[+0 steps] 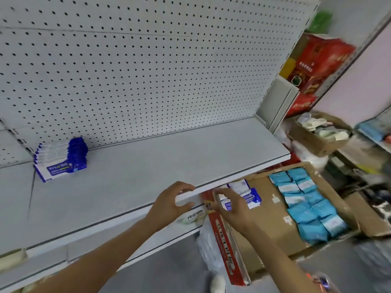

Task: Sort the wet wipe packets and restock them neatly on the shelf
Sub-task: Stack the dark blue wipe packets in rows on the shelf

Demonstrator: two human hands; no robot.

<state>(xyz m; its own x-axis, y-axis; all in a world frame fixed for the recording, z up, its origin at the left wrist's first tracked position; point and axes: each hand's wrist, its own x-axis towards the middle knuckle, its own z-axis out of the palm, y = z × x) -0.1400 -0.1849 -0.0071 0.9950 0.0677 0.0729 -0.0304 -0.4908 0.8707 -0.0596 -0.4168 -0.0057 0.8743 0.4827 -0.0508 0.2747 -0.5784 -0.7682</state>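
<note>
A person's left hand (172, 199) grips white packets at the grey metal shelf's (148, 172) front edge.
Right hand (231, 208), fingers loosely spread, touches their end; blue-and-white wet wipe packets (61, 159) stand at nine o'clock.

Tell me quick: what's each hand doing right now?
Left hand: grips a stack of white packets at the shelf edge.
Right hand: fingers spread, open, holding nothing visible.

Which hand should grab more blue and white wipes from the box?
Probably the right hand: it hovers right over the blue and white packets in the cardboard box. The left hand grips the shelf edge.
</note>
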